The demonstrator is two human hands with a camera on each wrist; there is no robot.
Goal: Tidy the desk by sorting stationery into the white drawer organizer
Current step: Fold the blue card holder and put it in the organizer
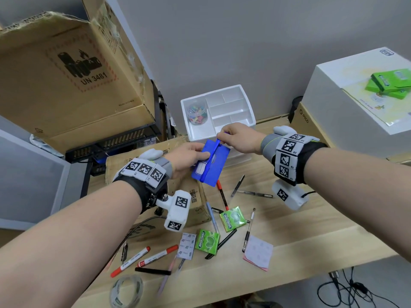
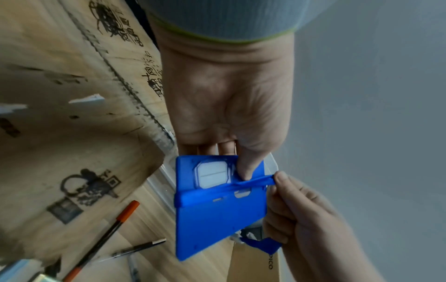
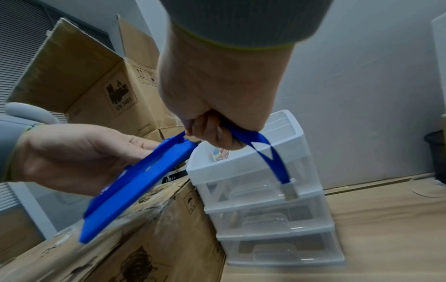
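The left hand [image 1: 189,157] holds a blue badge holder [image 1: 211,166] in the air just in front of the white organizer [image 1: 242,94], thumb on top and fingers beneath. The right hand [image 1: 239,137] is curled in a closed grip round the holder's blue strap [image 3: 263,147], pulling it taut along the holder; a loop with a metal clip hangs below the fist.

The sorting looks barely started. Only a jar of coloured clips [image 1: 196,113] sits in the organizer's top tray; the other compartments look bare. Left on the tabletop [image 1: 311,230] are red markers [image 1: 131,261], several pens [image 1: 249,230], two green gum packs [image 1: 232,218], sticky notes [image 1: 259,252] and a tape roll [image 1: 127,290].
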